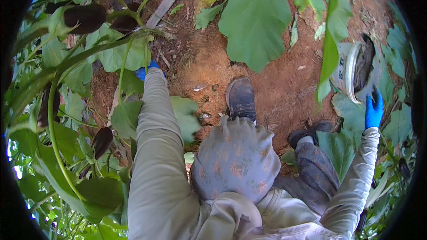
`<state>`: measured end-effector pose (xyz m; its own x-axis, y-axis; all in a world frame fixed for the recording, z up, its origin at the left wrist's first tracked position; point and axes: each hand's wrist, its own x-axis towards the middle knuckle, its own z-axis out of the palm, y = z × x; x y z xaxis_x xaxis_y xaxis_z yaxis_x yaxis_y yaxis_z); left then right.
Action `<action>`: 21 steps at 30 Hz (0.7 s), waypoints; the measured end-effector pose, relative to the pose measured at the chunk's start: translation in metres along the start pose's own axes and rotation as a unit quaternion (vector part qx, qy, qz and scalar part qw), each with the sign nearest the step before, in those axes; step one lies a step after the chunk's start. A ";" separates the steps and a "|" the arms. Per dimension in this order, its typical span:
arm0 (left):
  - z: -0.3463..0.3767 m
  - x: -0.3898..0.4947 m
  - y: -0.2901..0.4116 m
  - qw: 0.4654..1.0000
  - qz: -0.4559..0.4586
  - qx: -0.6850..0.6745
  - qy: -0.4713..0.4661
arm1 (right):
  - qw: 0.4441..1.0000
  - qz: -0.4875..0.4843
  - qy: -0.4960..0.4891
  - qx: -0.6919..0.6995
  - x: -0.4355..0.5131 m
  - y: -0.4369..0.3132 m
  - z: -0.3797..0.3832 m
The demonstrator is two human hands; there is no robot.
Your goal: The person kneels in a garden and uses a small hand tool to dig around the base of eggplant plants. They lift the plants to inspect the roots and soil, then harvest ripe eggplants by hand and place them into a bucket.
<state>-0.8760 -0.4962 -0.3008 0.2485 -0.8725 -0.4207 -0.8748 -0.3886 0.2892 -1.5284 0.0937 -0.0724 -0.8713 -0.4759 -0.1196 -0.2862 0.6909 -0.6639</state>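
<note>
My left hand [146, 70], in a blue glove, reaches low among eggplant leaves and stems. Foliage covers most of it, so what its fingers touch is hidden. On the right, my blue-gloved right hand [373, 111] is beside the mouth of a tilted white plastic bucket [350, 70]. Its thumb and fingers are apart, the fingertips look dark, and nothing shows between them. Dark material [364, 65] lies inside the bucket, which bears writing on its side. Above and left of my left hand hang dark purple eggplants [87, 18]; another eggplant [102, 142] hangs lower down.
Thick green eggplant stems [100, 50] cross the left side. A broad leaf [257, 23] hangs over reddish-brown soil [277, 90] ahead. My dark shoe [241, 96] is planted in the middle, behind it floral cloth [233, 160]. A grey strip [170, 0] lies at top left.
</note>
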 end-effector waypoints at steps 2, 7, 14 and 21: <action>0.007 0.001 -0.003 0.996 0.024 -0.081 0.039 | 1.000 0.016 -0.002 -0.004 0.026 0.017 0.008; 0.082 -0.072 0.101 0.812 -0.070 -0.579 -0.022 | 0.996 0.078 0.044 -0.017 0.049 0.067 0.013; 0.090 -0.052 0.099 0.796 -0.095 -0.598 0.015 | 0.978 0.135 0.078 0.138 0.043 0.065 0.021; 0.100 -0.029 0.086 0.731 -0.143 -0.666 -0.049 | 0.983 0.129 0.070 0.107 0.050 0.090 0.010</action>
<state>-1.0005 -0.4744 -0.3498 0.2546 -0.6996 -0.6676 0.4029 -0.5509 0.7309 -1.5936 0.1269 -0.1460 -0.9548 -0.2097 -0.2108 0.0287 0.6406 -0.7673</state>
